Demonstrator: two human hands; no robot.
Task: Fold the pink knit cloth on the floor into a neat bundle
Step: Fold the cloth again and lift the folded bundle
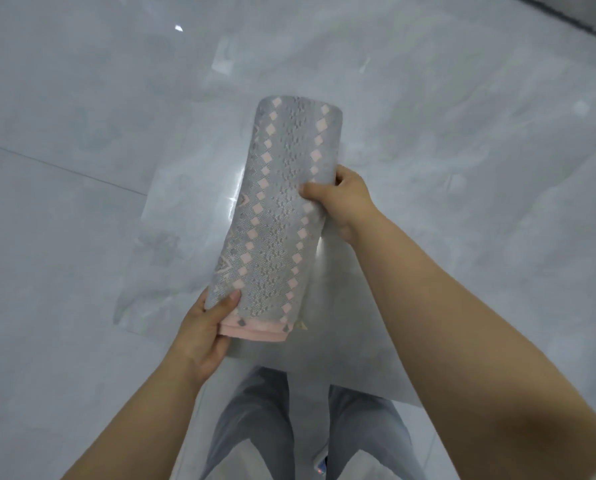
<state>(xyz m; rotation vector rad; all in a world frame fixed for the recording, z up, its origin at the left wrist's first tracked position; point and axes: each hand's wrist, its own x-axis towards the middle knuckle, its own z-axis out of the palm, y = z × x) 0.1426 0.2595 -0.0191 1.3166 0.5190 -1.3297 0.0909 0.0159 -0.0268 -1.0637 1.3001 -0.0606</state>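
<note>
The knit cloth (279, 216) was off the floor, held in the air between both hands as a long, narrow folded bundle that ran from near the person's waist away toward the far side of the view. Its upper face showed grey knit with rows of pink diamonds, and a plain pink hem lay at the near end.

The left hand (203, 336) was closed on the near end — the thumb pressed flat on top of the fabric just above the pink hem, the fingers curled underneath and hidden by the cloth. The right hand (345, 202) gripped the right edge about halfway along the bundle, thumb laid across the top face and the remaining fingers wrapped below, out of sight. The far end of the cloth hung free past the right hand, rounded over at its fold.

Beneath it a clear plastic sheet (171, 244) lay on the pale glossy floor (64, 98), and grey trousers (255, 427) showed at the bottom of the view.
</note>
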